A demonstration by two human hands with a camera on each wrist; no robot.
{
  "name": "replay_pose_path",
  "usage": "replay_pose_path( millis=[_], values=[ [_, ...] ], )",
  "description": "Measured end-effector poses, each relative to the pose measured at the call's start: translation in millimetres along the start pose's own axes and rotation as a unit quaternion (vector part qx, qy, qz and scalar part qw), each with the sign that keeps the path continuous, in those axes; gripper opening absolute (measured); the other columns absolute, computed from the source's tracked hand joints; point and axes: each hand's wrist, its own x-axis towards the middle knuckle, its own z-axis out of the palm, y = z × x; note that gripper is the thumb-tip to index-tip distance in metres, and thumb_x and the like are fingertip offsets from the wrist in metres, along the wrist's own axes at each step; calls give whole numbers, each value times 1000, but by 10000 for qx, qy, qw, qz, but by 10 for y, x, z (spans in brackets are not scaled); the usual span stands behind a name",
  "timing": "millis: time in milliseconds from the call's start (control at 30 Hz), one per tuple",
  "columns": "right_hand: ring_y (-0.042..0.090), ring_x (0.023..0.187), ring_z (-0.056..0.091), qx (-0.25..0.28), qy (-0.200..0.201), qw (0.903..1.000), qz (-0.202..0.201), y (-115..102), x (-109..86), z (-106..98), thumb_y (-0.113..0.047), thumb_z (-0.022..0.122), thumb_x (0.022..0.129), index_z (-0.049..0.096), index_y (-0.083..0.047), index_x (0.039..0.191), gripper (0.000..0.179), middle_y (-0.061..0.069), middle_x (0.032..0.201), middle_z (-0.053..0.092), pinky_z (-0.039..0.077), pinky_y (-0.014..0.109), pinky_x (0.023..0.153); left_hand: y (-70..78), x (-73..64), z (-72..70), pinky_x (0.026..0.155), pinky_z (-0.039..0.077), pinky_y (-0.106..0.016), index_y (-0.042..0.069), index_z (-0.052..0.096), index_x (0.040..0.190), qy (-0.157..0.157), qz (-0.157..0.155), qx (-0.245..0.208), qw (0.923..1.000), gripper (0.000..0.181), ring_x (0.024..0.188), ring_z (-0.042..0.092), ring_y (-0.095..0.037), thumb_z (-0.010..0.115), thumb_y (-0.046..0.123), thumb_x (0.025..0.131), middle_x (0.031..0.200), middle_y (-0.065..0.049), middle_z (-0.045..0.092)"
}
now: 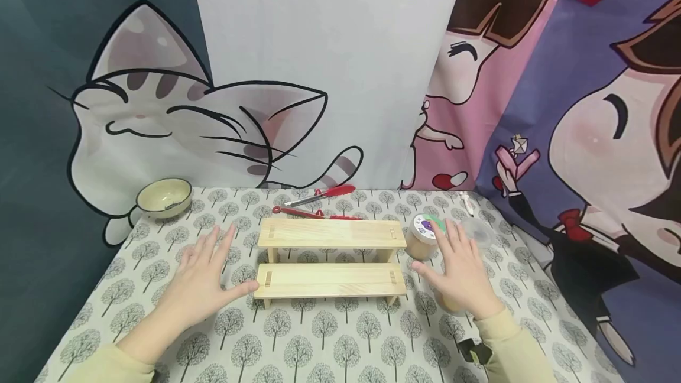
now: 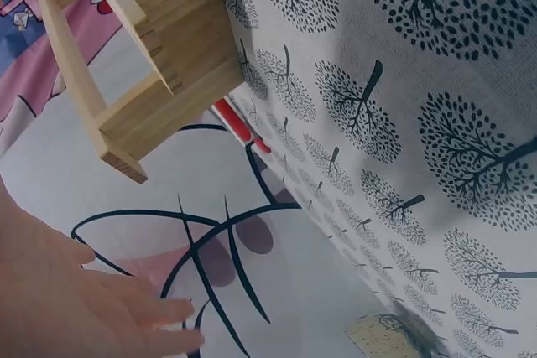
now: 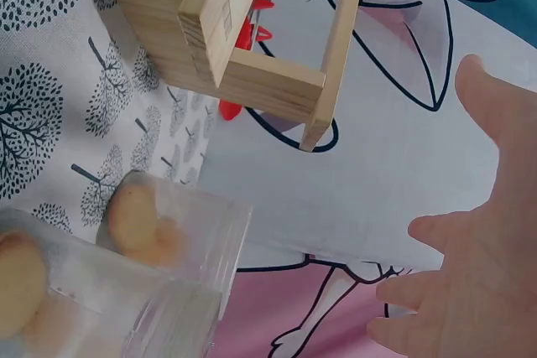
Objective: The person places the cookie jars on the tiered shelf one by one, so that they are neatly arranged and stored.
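Observation:
A two-step wooden rack (image 1: 330, 279) stands on the tree-print cloth between both hands. My left hand (image 1: 194, 285) is held to its left with fingers spread, the thumb tip overlapping the lower step's end in the head view. On the other side, my right hand (image 1: 460, 270) hovers with spread fingers, holding nothing. Partly behind it is a lidded jar (image 1: 419, 248) with a white and green top. The right wrist view shows two clear jars with round tan biscuits (image 3: 132, 217) inside, below the palm. Each palm faces inward, apart from the rack in the wrist views.
Red-handled tongs (image 1: 340, 191) lie behind the rack. A cream bowl (image 1: 165, 201) with a dark rim sits at the back left. A clear round container (image 1: 480, 231) and a small white-handled item (image 1: 467, 203) are at the back right. Printed curtains (image 1: 330, 46) hang behind the table.

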Motion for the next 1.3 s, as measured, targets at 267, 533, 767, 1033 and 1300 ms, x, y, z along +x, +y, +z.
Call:
replay_pose_path(
  millis=[267, 533, 767, 1033, 1300],
  values=[
    [46, 142, 8, 139, -222, 9996, 124, 11, 35, 0, -58, 59, 85, 10, -18, 154, 94, 22, 157, 8, 7, 69, 111, -16, 85, 99, 114, 12, -62, 13, -1, 153, -233, 186, -496, 9983, 119, 139, 16, -48, 69, 65, 71, 157, -20, 7],
    [49, 139, 16, 936, -456, 9942, 260, 47, 106, 40, -57, 64, 82, 7, -16, 154, 100, 24, 156, 9, 19, 68, 109, -30, 191, 233, 113, 19, -61, 6, 4, 152, -379, 244, -839, 9955, 127, 138, 22, -47, 80, 56, 63, 154, -25, 17],
    [49, 132, 32, 1135, -440, 9918, 394, 88, 199, 80, -50, 68, 82, 17, -5, 151, 97, 26, 151, 25, 28, 64, 108, -43, 204, 304, 114, 20, -57, 2, 9, 151, -407, 454, -861, 9944, 127, 139, 23, -43, 83, 51, 60, 155, -22, 17],
    [50, 120, 47, 1265, -640, 9852, 965, 180, 300, 79, -46, 66, 86, 21, 1, 148, 90, 33, 142, 36, 36, 65, 101, -49, 181, 361, 114, 21, -56, 5, 5, 152, -442, 408, -744, 9954, 127, 137, 26, -44, 81, 51, 61, 153, -24, 20],
    [50, 120, 47, 1158, -694, 9828, 1263, 233, 441, 86, -39, 66, 88, 24, 0, 148, 83, 32, 144, 35, 35, 64, 103, -56, 190, 400, 111, 25, -58, 9, 3, 153, -422, 328, -793, 9954, 125, 136, 29, -44, 82, 45, 63, 153, -23, 21]
  ],
)
